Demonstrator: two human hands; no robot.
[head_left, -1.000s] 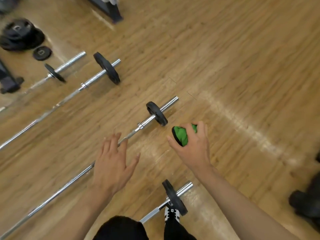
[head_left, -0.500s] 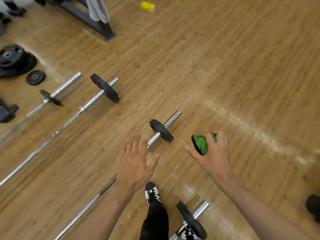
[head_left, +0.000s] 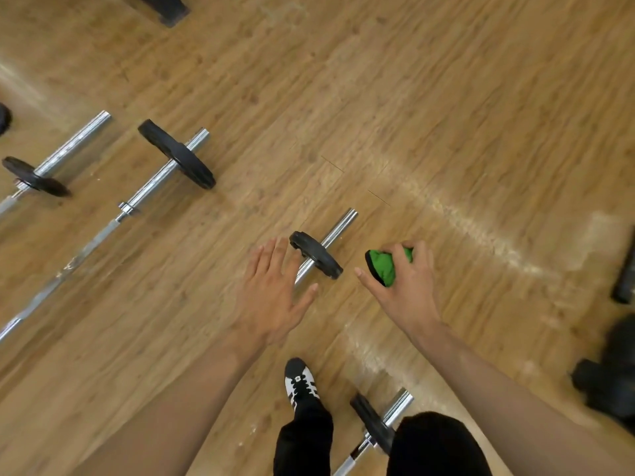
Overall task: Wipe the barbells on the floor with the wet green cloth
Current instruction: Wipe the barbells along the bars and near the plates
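Several chrome barbells with small black plates lie side by side on the wooden floor. The nearest ahead is a barbell whose black plate sits just beyond my hands. My right hand grips a bunched wet green cloth in the air, to the right of that plate. Fingers straight and spread, my left hand hovers over the same bar's shaft, hiding part of it. A second barbell and a third barbell lie further left. Another barbell lies by my legs.
My foot in a black-and-white shoe stands between the two nearest bars. Dark blurred gym items sit at the right edge. A black rack foot shows at the top left.
The view has shifted forward and my foot has stepped over the near barbell. Both hands have moved closer to the plate end of the middle barbell, cloth still gripped.
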